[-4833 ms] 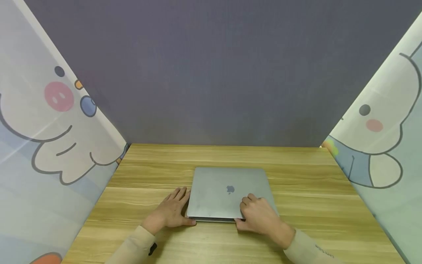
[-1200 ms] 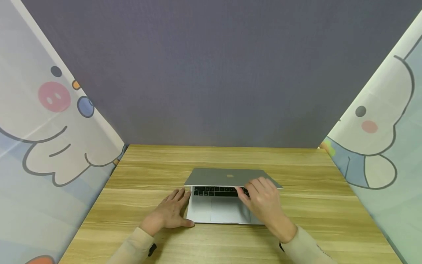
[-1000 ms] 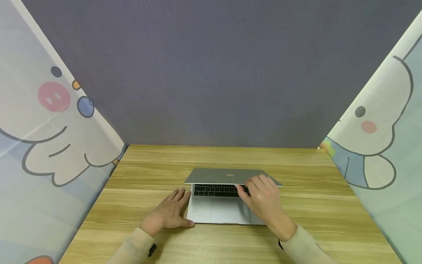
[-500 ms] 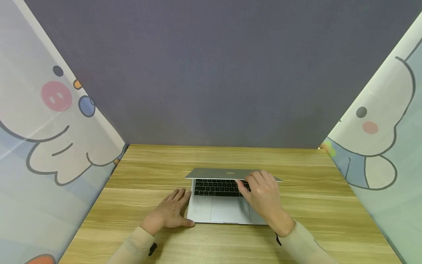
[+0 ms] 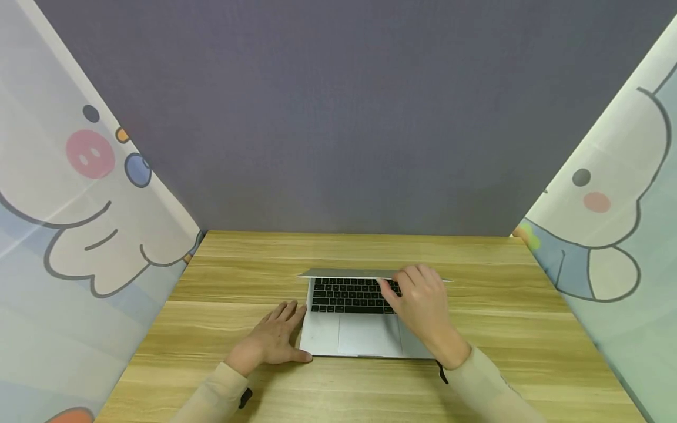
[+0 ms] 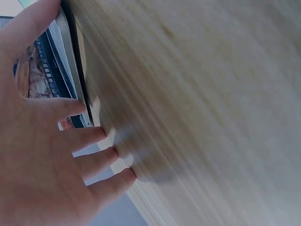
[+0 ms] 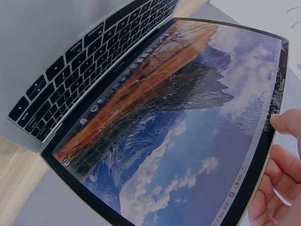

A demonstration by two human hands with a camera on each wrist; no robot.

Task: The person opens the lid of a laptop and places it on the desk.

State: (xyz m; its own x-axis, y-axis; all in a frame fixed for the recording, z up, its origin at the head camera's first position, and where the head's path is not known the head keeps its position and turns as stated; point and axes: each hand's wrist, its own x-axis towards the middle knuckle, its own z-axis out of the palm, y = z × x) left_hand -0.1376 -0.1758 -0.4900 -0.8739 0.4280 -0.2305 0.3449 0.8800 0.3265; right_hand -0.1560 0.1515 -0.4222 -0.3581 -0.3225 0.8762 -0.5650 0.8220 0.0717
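A silver laptop (image 5: pixel 368 335) lies on the wooden table with its lid raised nearly upright and its black keyboard in sight. My right hand (image 5: pixel 423 305) pinches the lid's top edge right of the middle, thumb on the screen side and fingers curled behind. In the right wrist view the lit screen (image 7: pixel 188 113) shows a mountain picture, with the right thumb (image 7: pixel 287 123) on its dark border. My left hand (image 5: pixel 272 339) rests spread on the table at the laptop's left side, its thumb at the front left corner. From the left wrist, the left fingers (image 6: pixel 110 186) look straight.
The wooden table (image 5: pixel 238 252) ends at a grey panel (image 5: pixel 359 117) at the back. Printed cartoon panels stand on the left (image 5: pixel 79 235) and the right (image 5: pixel 613 235). Dark bands show at both sleeve cuffs.
My right hand has lifted the laptop's lid from nearly closed to almost upright, moving up and back with its edge. More of the keyboard shows. The left hand has stayed in place.
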